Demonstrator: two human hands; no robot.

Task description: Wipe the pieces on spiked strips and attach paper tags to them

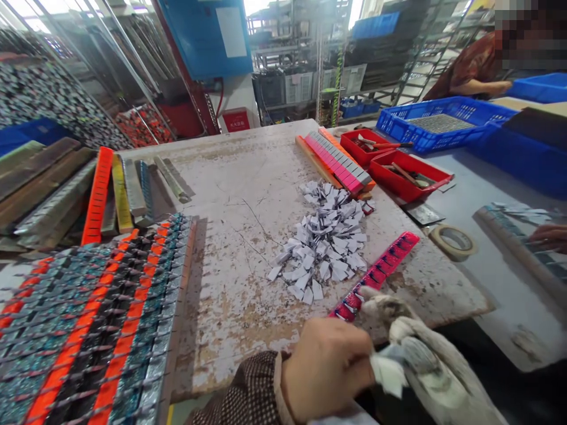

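Observation:
My left hand [328, 366], bare below a checked sleeve, is closed at the table's front edge. A white paper-like piece [390, 373] shows between its fingertips and my right hand [427, 360]. The right hand wears a worn whitish glove, its fingers bent around the piece and its foremost fingertip by a glittery pink strip [396, 252]. Dark bits and a few white tips stand in a row along that strip, which lies slanted on the table. Just beyond it is a loose heap of small white pieces [328, 236].
Rows of orange, black and teal bars with thin spikes [88, 319] fill the worn table's [230, 236] left side. Further right are slotted pink and grey bars [339, 162], red trays [410, 174], a tape roll [454, 241] and a blue crate [438, 121]. Another person's hand [549, 236] shows at right.

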